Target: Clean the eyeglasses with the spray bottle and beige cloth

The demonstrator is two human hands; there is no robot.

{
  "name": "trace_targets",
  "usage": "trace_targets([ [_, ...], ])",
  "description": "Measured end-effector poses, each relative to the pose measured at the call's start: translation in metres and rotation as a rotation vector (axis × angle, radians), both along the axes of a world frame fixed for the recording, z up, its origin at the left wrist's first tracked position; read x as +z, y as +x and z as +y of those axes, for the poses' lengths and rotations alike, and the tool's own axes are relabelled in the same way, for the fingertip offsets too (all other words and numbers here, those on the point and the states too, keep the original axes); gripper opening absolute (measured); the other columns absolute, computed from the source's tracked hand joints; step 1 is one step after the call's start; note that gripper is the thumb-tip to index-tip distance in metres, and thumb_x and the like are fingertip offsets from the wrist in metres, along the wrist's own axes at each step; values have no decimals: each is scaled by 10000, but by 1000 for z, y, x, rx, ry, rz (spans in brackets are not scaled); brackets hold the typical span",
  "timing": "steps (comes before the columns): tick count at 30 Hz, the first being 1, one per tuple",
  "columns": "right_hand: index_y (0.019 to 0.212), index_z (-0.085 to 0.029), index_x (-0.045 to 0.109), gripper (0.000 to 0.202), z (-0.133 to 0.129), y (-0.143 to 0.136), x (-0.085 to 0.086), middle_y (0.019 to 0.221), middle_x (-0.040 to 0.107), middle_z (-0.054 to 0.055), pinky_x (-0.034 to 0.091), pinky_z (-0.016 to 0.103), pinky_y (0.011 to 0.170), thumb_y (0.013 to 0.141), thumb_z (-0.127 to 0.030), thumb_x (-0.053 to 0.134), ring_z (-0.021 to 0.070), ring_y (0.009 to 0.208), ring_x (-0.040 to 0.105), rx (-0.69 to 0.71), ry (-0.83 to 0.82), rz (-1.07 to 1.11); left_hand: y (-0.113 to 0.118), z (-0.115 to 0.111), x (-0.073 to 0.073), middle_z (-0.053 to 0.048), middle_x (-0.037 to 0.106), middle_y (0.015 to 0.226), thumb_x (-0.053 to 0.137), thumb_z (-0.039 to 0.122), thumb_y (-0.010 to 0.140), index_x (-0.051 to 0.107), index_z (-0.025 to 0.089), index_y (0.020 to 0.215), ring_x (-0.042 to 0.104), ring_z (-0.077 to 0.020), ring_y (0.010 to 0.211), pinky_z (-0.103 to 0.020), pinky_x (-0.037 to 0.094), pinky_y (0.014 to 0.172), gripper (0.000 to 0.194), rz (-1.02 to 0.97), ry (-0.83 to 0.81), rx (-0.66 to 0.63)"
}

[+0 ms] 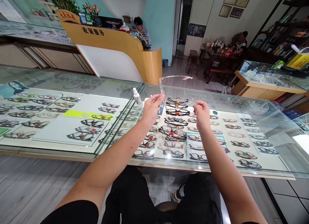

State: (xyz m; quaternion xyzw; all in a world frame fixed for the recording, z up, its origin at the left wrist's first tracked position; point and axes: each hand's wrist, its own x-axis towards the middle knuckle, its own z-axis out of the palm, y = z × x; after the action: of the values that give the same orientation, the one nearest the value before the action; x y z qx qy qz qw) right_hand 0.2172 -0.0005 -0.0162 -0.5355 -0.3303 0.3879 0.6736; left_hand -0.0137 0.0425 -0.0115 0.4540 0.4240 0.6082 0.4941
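Clear eyeglass frame: transparent glasses (162, 86) held up above the glass tabletop (251, 105), between the person's two hands and a little beyond them.
Left grip: the left hand (153, 105) has thumb and fingers pinched on the front of the clear frame, near the middle of its height.
Right grip: the right hand (201, 110) is raised with fingers curled, near the tip of the lower temple; I cannot tell whether it touches the temple or pinches anything.
Direction and axis: the frame's front is seen almost edge-on, upright in view, with both temples opened towards the person's right. From the right grip, the front lies left and slightly farther away; the left hand is nearer, being on it. A pink tag (186, 78) hangs on the upper temple.
Display case under the hands: rows of eyeglasses, some inside a teal-edged tray (187, 148). A central column of dark glasses (177, 112) with red tags runs below the frame; whether it is on or under the glass is unclear.
Case to the left: more glasses, several on a pale board (51, 134).
Spray bottle: a small white bottle (136, 96) stands left of the left hand; its contents cannot be seen.
Background: a person (142, 32) sits behind a yellow cashier counter (151, 63).
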Motion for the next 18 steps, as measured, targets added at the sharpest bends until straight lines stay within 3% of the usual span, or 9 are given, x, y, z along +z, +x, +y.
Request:
trace_targets([
  [4, 1042, -269, 615, 315, -3, 1, 1, 880, 648, -3, 463, 334, 698, 822, -389, 805, 168, 754, 561, -36, 184, -166, 3, -3, 1, -63, 821, 1119, 914, 599, 753, 845, 247, 973, 681, -230, 1067, -360, 515, 928, 421, 33, 61, 5],
  [8, 1056, -279, 696, 209, -15, -10, 8, 1005, 722, 52, 512, 390, 829, 956, -455, 751, 222, 900, 639, 140, 302, -448, 13, -12, 0, -75, 819, 1102, 935, 588, 740, 856, 235, 928, 681, -243, 1087, -397, 505, 1037, 408, 75, 95, -68],
  [13, 1232, -325, 759, 373, -24, -27, 8, 1338, 764, 98, 468, 542, 1143, 897, -456, 857, 346, 1306, 627, 337, 377, -750, 22, -22, -4, -69, 776, 1083, 972, 580, 703, 871, 246, 878, 687, -256, 1099, -397, 525, 1012, 390, 100, 139, -256],
  [18, 1177, -315, 780, 280, -21, -29, 1, 1334, 785, 106, 478, 569, 1165, 949, -477, 801, 348, 1314, 638, 374, 361, -774, 22, -24, -3, -69, 775, 1060, 969, 584, 715, 877, 242, 883, 688, -248, 1057, -410, 518, 1017, 392, 93, 92, -369],
])
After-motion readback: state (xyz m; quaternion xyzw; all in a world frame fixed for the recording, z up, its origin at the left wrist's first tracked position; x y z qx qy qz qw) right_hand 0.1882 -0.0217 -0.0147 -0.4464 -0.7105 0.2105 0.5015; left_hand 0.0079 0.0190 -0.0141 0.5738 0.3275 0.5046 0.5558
